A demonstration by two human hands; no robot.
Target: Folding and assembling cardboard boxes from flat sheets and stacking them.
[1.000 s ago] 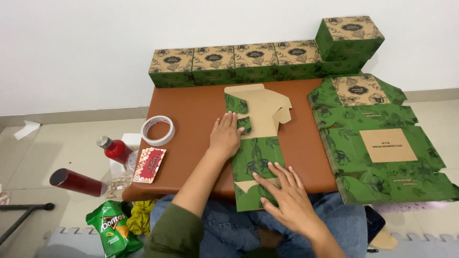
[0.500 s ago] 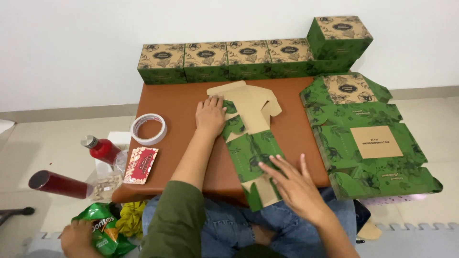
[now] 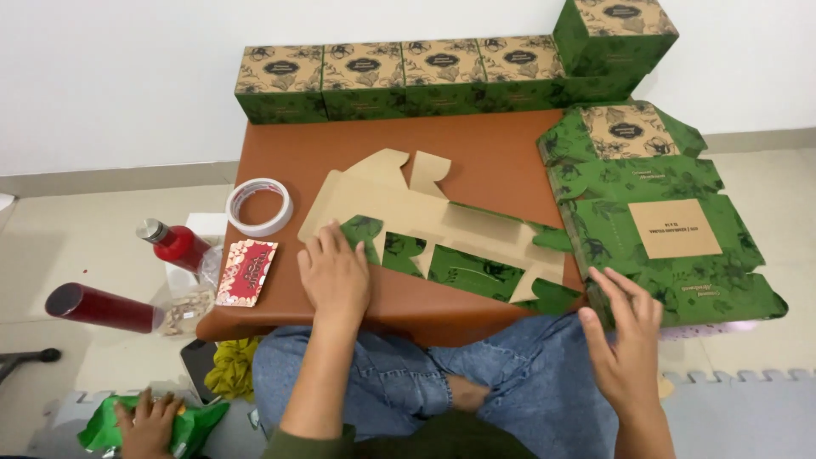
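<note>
A flat, unfolded cardboard box blank [image 3: 442, 234], green printed on one side and plain brown on the other, lies crosswise on the low brown table [image 3: 493, 161]. My left hand [image 3: 334, 274] presses flat on its left end, fingers spread. My right hand [image 3: 625, 336] hovers open at the table's right front corner, fingertips at the edge of a stack of flat green box blanks [image 3: 663, 221]. It holds nothing.
A row of assembled green boxes [image 3: 425, 76] lines the table's back edge, one more stacked at the right [image 3: 614, 34]. A tape roll [image 3: 259, 206] and red packet [image 3: 246, 272] sit at left. Red bottles [image 3: 174, 245] stand on the floor. Another person's hand [image 3: 146, 421] holds a green snack bag.
The box blank has turned from lengthwise to crosswise and now shows more brown side. My left hand slid to its left end; my right hand moved off it to the right.
</note>
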